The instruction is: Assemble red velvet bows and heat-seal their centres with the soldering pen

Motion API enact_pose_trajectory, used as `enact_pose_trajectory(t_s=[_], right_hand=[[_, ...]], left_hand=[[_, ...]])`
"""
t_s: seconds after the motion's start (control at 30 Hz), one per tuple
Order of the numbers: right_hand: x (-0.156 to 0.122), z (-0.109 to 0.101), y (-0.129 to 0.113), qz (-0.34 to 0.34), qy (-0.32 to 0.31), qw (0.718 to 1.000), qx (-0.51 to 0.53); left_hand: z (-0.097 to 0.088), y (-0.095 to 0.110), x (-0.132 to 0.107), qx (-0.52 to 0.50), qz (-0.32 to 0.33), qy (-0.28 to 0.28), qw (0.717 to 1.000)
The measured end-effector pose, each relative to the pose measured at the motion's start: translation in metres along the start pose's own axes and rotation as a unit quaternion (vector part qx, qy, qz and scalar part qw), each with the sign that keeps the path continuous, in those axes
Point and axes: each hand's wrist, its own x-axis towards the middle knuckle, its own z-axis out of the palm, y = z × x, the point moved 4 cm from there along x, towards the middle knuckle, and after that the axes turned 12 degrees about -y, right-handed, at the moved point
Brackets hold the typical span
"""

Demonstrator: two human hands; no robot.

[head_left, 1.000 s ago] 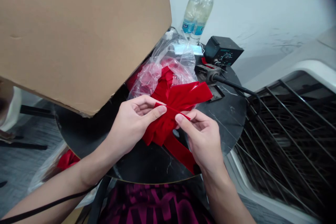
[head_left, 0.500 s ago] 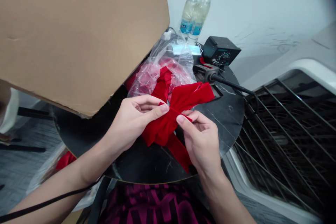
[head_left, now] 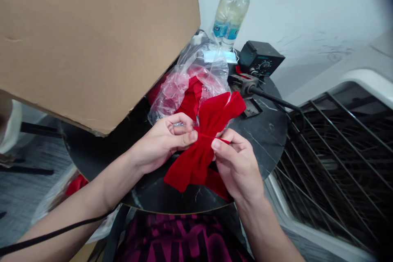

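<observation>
A red velvet bow (head_left: 199,151) lies against the black marble round table (head_left: 264,139), with a thin red tie (head_left: 211,135) crossing its middle. My left hand (head_left: 167,143) pinches one end of the tie at the bow's left side. My right hand (head_left: 236,163) pinches the other end between thumb and fingers, and it hides part of a ribbon tail below the bow. Just behind the bow lies a clear plastic bag (head_left: 184,86) holding more red velvet ribbon (head_left: 192,100).
A large cardboard box (head_left: 92,37) overhangs the table's left side. Behind the bag are several items: two water bottles (head_left: 229,10), a face mask (head_left: 215,56) and a soldering station (head_left: 260,59) with its iron stand (head_left: 245,84). A wire rack (head_left: 337,163) fills the right.
The bow is now gathered tighter at its middle, with its loops standing fuller. My hands have moved closer together, and the lower ribbon tail is more hidden behind my right hand.
</observation>
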Motion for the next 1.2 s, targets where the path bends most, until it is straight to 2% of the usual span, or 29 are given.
enact_pose_trajectory(t_s=[0.23, 0.33, 0.43, 0.53, 0.63, 0.83, 0.93, 1.1, 1.2], right_hand=[[0.001, -0.008, 0.001, -0.039, 0.023, 0.999, -0.026], [0.001, -0.012, 0.002, -0.078, 0.045, 0.992, -0.087], [-0.001, -0.013, 0.001, -0.109, 0.079, 0.978, -0.157], [-0.003, -0.009, -0.003, -0.119, 0.092, 0.971, -0.186], [-0.005, -0.004, -0.007, -0.125, 0.088, 0.969, -0.194], [-0.005, 0.004, -0.014, -0.154, 0.062, 0.961, -0.223], [-0.004, 0.004, -0.014, -0.137, 0.052, 0.964, -0.222], [-0.005, 0.003, -0.013, -0.069, 0.023, 0.979, -0.192], [-0.008, 0.004, -0.014, -0.101, 0.038, 0.972, -0.21]], left_hand=[[-0.003, -0.008, 0.002, 0.026, 0.036, 0.005, 0.999], [-0.005, -0.003, -0.001, 0.114, 0.071, 0.046, 0.99], [0.001, 0.003, -0.006, 0.195, 0.066, 0.096, 0.974], [0.008, 0.007, -0.012, 0.239, 0.052, 0.132, 0.961], [0.008, 0.008, -0.013, 0.249, 0.058, 0.151, 0.955], [-0.004, 0.007, -0.007, 0.236, 0.084, 0.111, 0.962], [-0.006, 0.009, -0.006, 0.231, 0.092, 0.101, 0.963], [-0.004, 0.009, -0.005, 0.195, 0.083, 0.066, 0.975], [-0.004, 0.005, -0.003, 0.185, 0.059, 0.033, 0.98]])
